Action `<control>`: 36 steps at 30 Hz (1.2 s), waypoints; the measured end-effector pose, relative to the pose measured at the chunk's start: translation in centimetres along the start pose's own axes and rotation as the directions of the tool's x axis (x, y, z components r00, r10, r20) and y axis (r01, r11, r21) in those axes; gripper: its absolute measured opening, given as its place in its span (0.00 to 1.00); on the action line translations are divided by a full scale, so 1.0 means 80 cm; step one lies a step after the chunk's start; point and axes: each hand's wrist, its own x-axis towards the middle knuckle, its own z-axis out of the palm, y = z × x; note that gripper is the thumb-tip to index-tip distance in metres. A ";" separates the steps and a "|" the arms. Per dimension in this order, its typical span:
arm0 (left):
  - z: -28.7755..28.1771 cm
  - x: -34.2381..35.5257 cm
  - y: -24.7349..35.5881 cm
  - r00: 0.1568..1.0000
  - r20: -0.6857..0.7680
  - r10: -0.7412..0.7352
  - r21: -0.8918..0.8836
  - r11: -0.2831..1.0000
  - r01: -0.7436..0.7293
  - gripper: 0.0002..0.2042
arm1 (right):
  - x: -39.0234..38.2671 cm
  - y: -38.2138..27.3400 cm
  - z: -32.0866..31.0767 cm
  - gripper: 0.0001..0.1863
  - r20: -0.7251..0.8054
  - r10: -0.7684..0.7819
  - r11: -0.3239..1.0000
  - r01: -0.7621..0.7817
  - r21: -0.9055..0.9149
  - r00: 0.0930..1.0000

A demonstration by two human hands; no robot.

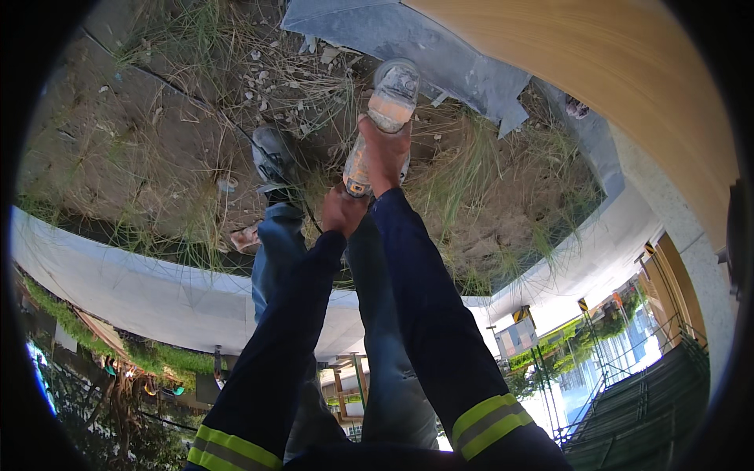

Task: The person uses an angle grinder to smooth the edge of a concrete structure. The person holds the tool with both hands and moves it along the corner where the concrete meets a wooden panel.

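Observation:
An angle grinder point(357, 169), dusty and orange-grey, is held in both my hands, out in front of me over the soil. My left hand point(344, 210) closes round its rear end. Further forward, my right hand point(386, 153) wraps its body just behind the head. The grinder's round front end point(397, 72) is at the lower edge of a grey slab point(416, 39); whether it touches the slab I cannot tell. Dust coats the tool.
Dry soil point(487, 212) with grass tufts and pale rubble point(275, 86) surrounds my feet. A dark cable point(188, 96) runs across it beside my left shoe point(272, 155). A tan wall point(613, 63) curves at the right. Behind me runs a pale kerb point(157, 263).

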 end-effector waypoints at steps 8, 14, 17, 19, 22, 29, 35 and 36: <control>0.010 0.025 -0.013 1.000 -0.026 0.002 -0.158 0.987 -0.006 0.19 | 0.011 -0.019 0.017 0.29 0.091 -0.074 0.997 0.074 0.008 0.993; 0.011 0.009 -0.027 0.999 -0.013 0.046 -0.012 0.999 -0.046 0.20 | 0.000 -0.003 -0.004 0.27 -0.008 -0.008 0.997 0.008 0.073 1.000; 0.008 0.006 0.014 0.999 0.044 -0.003 0.115 0.993 -0.002 0.20 | 0.009 -0.014 -0.016 0.27 -0.019 -0.027 0.993 0.029 0.118 0.999; 0.014 0.020 -0.005 0.998 0.051 -0.048 0.067 0.997 0.045 0.20 | 0.009 -0.016 -0.008 0.28 0.017 -0.036 0.994 0.034 0.105 0.999; 0.023 0.014 -0.003 1.000 0.013 -0.024 -0.117 0.993 0.025 0.21 | 0.016 -0.011 -0.007 0.28 0.026 -0.041 0.999 0.040 0.019 0.999; 0.025 0.004 -0.005 0.998 0.060 -0.018 0.162 0.987 0.008 0.20 | 0.011 0.001 -0.036 0.28 -0.078 0.035 0.996 -0.028 0.089 0.996; 0.041 0.012 -0.002 0.995 0.083 -0.047 0.128 0.991 0.036 0.19 | 0.022 0.001 -0.040 0.28 -0.056 -0.030 0.994 0.036 0.106 0.998; 0.039 0.012 -0.007 0.995 0.075 -0.064 0.085 0.995 0.057 0.19 | 0.020 0.001 -0.035 0.28 -0.029 -0.040 0.994 0.043 0.096 0.999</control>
